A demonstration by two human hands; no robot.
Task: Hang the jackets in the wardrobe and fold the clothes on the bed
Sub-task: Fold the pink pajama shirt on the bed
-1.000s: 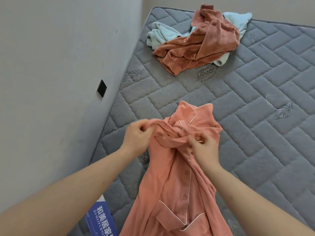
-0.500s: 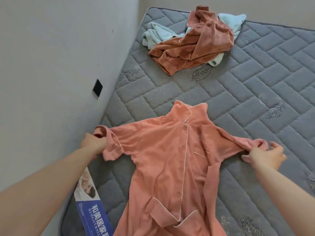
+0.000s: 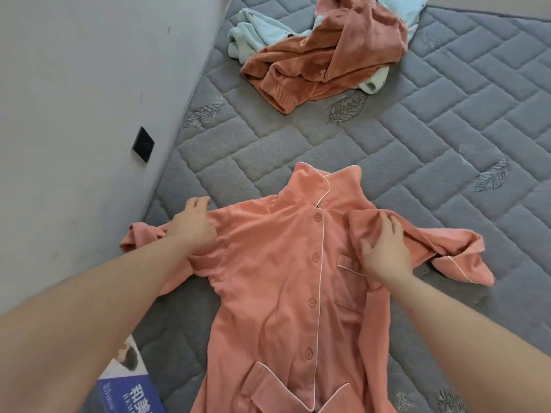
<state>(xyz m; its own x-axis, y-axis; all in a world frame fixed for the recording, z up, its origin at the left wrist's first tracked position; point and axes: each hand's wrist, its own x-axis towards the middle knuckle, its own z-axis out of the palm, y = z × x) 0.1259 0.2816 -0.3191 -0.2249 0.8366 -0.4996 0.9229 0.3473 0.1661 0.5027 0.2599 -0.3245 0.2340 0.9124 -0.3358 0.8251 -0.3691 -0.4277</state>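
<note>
My two bare forearms, no sleeves in sight.

My left hand (image 3: 192,231) and right hand (image 3: 386,251) enter from the lower corners of the frame, wrists and fingers unadorned.

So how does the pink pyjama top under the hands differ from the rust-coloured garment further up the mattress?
The pink pyjama top lies spread flat, front up, sleeves out; the rust-coloured garment is crumpled in a heap. The pyjama top shows white piping and a buttoned placket; the rust garment looks plush, with a ribbed cuff. Both hands, left hand and right hand, rest on the pyjama top; nothing touches the rust one, which is tangled with pale blue clothing. Both lie on the grey quilted mattress.
</note>
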